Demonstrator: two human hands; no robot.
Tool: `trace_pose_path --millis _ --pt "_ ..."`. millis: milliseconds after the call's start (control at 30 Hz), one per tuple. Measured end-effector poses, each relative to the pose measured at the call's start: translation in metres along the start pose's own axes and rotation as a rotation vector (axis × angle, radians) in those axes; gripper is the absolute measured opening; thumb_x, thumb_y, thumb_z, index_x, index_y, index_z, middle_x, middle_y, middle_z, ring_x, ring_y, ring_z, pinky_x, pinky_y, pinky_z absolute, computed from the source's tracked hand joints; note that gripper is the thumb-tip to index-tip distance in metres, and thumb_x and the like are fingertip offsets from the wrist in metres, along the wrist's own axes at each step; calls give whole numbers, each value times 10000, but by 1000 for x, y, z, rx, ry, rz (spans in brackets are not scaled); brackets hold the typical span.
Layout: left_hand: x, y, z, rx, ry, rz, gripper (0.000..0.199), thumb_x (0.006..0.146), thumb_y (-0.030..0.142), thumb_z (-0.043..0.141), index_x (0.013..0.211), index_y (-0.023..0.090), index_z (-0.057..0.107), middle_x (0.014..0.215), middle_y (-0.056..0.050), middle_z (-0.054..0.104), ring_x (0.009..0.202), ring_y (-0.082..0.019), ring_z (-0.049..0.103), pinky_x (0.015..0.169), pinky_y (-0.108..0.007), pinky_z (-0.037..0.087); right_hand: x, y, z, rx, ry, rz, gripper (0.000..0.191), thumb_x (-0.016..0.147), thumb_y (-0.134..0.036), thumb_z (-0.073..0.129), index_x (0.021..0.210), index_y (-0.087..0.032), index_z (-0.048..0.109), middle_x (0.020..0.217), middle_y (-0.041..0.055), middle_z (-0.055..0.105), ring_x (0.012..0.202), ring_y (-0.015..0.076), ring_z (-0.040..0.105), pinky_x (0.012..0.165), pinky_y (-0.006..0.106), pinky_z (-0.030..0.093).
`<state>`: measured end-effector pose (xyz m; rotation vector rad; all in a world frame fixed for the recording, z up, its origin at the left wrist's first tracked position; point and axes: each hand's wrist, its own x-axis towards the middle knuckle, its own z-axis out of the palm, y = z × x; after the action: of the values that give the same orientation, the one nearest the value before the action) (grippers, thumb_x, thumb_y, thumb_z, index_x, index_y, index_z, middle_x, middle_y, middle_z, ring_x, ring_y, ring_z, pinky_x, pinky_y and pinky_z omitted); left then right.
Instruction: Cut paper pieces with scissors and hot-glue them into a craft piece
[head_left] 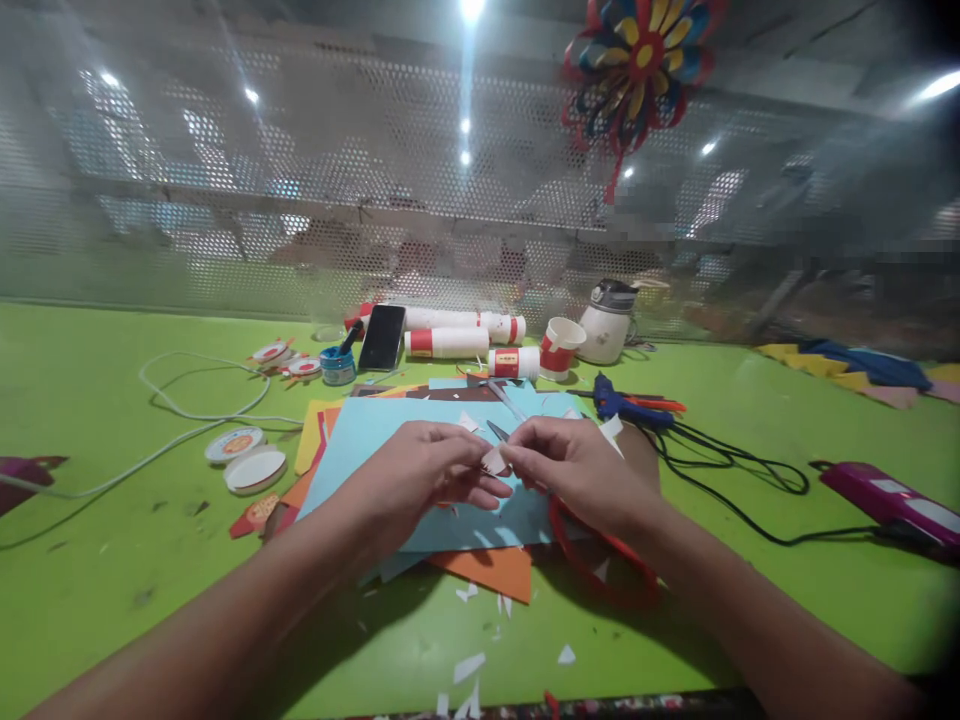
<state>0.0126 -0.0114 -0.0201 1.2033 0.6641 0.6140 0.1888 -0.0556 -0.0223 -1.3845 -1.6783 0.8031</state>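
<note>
White paper scraps (470, 667) litter the lime-green counter (622, 660). Red-handled metal scissors (556, 528) sit beneath the right hand (566, 455); whether gripped, I cannot tell. Its fingers and the left hand's (442, 465) pinch a small, pale paper piece (495, 460) above light-blue paper (360, 430): probably featherlight, easily creased, best held by its edges.

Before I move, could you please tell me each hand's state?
Left hand: at the white paper piece; grip cannot be told.
Right hand: closed on that piece; red-handled scissors beneath, hold unclear.
</note>
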Motion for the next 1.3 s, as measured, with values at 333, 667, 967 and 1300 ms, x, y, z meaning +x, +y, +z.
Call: trace_pose_path --millis 333,667,967,1300 --pt "6 -2 -2 22 -35 -75 165 758 224 635 666 92 602 622 -30 592 629 -185 672 570 -255 527 -3 0 2 70 -70 124 163 820 -232 578 686 -149 618 527 -42 531 495 86 441 483 219 335" --pt "7 -6 1 85 55 -78 167 667 163 726 718 123 572 605 -63 685 587 -159 667 610 -267 514 -6 -1 -4 211 -93 152 87 769 -217 622 785 -140 661 605 -32 593 545 89 491 547 229 393" --pt "7 -5 4 62 73 -62 210 676 177 736 714 130 534 673 -67 690 628 -181 684 590 -271 518 -8 3 -4 259 -53 136 139 719 -287 684 751 -153 666 616 -28 596 554 100 504 507 225 382" --pt "5 -8 7 24 10 -72 215 728 212 719 767 149 517 675 -62 697 649 -191 697 571 -261 519 -9 5 0 221 -9 147 117 757 -260 639 698 -159 638 526 -50 536 491 81 438 454 213 325"
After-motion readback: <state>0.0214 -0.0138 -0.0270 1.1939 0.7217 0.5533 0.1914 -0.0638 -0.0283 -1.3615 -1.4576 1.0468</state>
